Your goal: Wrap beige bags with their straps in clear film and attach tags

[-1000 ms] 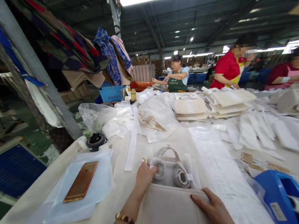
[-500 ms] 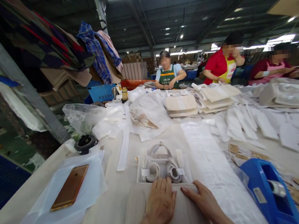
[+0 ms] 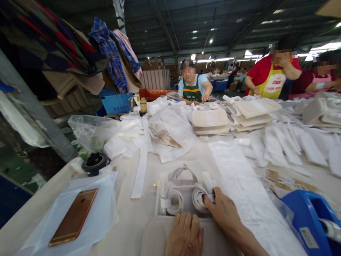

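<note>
A beige bag point(image 3: 154, 243) lies on the table in front of me, its top end pointing away. My left hand point(image 3: 184, 237) rests on its front panel, fingers stretched out and lying flat. At the bag's top are two coiled straps, a left coil point(image 3: 176, 201) and a right coil point(image 3: 198, 198), with a looped handle point(image 3: 190, 172) beyond them. My right hand point(image 3: 225, 212) grips the outer side of the right coil, thumb and fingers bent against it. White wrapping point(image 3: 166, 203) shows around the left coil's outer side.
A phone point(image 3: 74, 217) lies on pale sheets to the left, near a black round object point(image 3: 95, 164). A blue tape dispenser point(image 3: 316, 222) stands at right. Stacked beige bags point(image 3: 209, 120), plastic bags point(image 3: 170, 124) and white strips point(image 3: 313, 148) lie farther back. Several co-workers sit beyond.
My right hand has moved from the bag's top edge up and forward to the right coil. The left hand stays flat on the bag. The view has shifted slightly.
</note>
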The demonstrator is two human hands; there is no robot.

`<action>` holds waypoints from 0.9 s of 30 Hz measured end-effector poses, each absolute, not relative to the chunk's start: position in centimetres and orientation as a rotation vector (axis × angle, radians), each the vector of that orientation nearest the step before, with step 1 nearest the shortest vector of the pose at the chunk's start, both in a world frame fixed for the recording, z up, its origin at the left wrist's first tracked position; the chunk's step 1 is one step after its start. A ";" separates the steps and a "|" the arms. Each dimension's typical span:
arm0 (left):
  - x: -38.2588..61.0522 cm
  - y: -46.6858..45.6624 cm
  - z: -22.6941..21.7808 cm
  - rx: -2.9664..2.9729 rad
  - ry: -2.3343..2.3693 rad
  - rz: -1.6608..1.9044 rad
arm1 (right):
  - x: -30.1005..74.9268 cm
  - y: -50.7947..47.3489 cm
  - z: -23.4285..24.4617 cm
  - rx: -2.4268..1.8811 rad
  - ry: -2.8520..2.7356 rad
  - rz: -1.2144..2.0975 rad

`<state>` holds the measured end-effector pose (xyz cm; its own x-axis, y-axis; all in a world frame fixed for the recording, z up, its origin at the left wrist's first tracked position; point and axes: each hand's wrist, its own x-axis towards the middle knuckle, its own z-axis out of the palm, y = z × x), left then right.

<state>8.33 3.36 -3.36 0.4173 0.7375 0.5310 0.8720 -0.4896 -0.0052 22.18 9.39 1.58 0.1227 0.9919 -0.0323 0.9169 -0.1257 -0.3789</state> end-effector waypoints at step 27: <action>11.7 11.8 1.9 -2.422 -1.995 -0.579 | 21.4 2.4 -9.6 -1.237 -2.004 -0.622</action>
